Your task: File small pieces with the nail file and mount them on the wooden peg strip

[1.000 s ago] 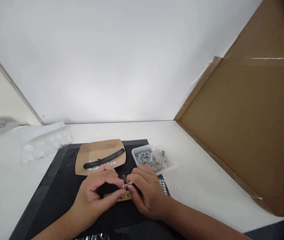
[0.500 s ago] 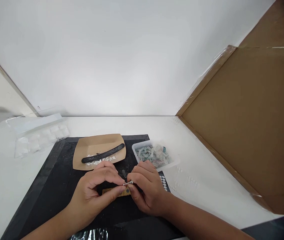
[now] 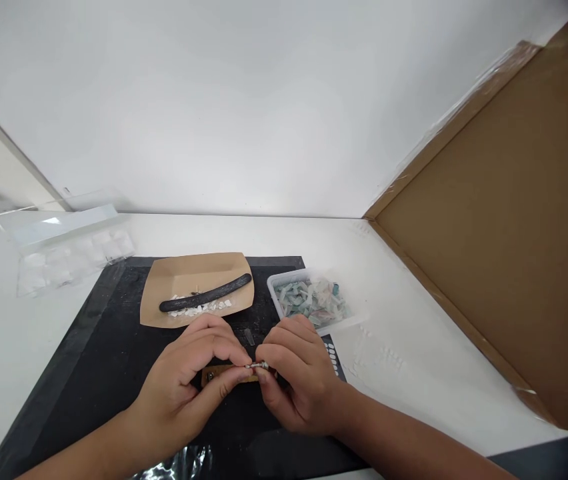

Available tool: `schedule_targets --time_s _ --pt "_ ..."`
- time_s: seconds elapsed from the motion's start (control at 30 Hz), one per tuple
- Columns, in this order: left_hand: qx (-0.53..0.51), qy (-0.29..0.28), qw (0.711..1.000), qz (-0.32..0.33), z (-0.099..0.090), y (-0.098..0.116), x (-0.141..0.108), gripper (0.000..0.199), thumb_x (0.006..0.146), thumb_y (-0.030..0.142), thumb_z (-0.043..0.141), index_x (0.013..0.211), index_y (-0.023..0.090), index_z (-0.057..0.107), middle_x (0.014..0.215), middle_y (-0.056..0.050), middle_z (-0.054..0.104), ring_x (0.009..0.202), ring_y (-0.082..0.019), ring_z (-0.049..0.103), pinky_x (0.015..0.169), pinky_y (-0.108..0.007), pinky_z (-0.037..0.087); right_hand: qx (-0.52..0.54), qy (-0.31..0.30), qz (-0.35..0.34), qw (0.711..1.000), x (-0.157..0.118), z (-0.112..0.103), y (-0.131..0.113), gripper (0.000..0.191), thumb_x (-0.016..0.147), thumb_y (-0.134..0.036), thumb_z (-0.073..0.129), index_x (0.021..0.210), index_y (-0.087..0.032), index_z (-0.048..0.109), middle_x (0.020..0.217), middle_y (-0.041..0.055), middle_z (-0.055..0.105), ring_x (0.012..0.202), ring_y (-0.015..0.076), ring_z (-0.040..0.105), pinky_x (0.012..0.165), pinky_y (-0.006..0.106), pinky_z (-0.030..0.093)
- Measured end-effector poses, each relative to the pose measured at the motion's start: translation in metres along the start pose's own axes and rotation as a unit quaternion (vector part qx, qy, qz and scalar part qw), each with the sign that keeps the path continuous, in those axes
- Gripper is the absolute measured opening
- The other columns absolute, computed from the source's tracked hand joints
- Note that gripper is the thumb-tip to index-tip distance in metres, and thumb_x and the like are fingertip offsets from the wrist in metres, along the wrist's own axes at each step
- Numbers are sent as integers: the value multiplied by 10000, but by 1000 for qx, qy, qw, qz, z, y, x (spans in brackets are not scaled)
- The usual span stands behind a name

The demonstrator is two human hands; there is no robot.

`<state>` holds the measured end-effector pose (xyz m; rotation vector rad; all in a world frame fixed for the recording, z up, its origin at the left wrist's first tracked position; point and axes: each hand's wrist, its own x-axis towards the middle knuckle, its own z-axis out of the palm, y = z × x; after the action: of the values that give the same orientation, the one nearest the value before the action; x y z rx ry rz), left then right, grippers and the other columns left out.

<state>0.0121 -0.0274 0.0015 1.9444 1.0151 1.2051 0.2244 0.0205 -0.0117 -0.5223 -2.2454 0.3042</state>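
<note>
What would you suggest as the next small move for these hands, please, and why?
Perhaps the right hand could gently turn the small metal piece while the left hand steadies it: the fingers of both hands appear to pinch it from opposite ends, and its middle shows between them, so a slight turn looks manageable.
</note>
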Motion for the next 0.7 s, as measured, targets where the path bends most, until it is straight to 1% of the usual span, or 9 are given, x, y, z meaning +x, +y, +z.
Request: schedule_targets --time_s 0.1,0.23,0.37,0.5,0.6,0.7 --pt "14 -12 1000 -5 0 -1 0 137 972 93 648 1016 219 680 915 -13 702 948 -166 601 881 -306 512 6 2 0 1000 -1 0 1 44 893 -160 571 883 -196 549 710 -6 534 670 159 441 674 351 287" --pt "18 -20 1000 -8 -2 -1 1 127 976 108 655 1015 224 689 907 -2 700 927 -154 604 887 -298 497 21 0 3 1000 0 -1 2 64 884 -189 611 877 -201 549 706 -19 544 654 148 457 669 350 288" --pt "7 -13 1000 -10 -2 -1 2 117 975 129 675 1029 228 708 905 3 705 908 -143 620 880 -289 499 50 -4 17 999 3 -4 2 54 879 -217 603 872 -202 552 697 -22 549 628 143 479 662 349 287" --pt "7 3 1000 -9 -1 0 2 97 971 147 691 1017 230 712 893 6 709 885 -139 633 860 -283 504 68 2 27 997 4 -5 1 96 870 -229 625 951 -198 582 677 -41 555 599 130 495 654 339 293" --pt "12 11 1000 -8 -1 2 3 88 969 152 696 1008 228 717 878 4 709 873 -139 641 847 -280 510 80 8 25 996 5 -6 2 123 861 -225 640 970 -200 590 651 -57 550 572 117 497 646 331 297" --pt "10 11 1000 -2 0 3 3 82 962 156 703 1011 218 726 876 -10 713 873 -147 650 831 -280 523 85 -3 18 996 7 -6 3 133 852 -276 615 960 -202 593 660 -48 550 580 126 500 644 335 301"
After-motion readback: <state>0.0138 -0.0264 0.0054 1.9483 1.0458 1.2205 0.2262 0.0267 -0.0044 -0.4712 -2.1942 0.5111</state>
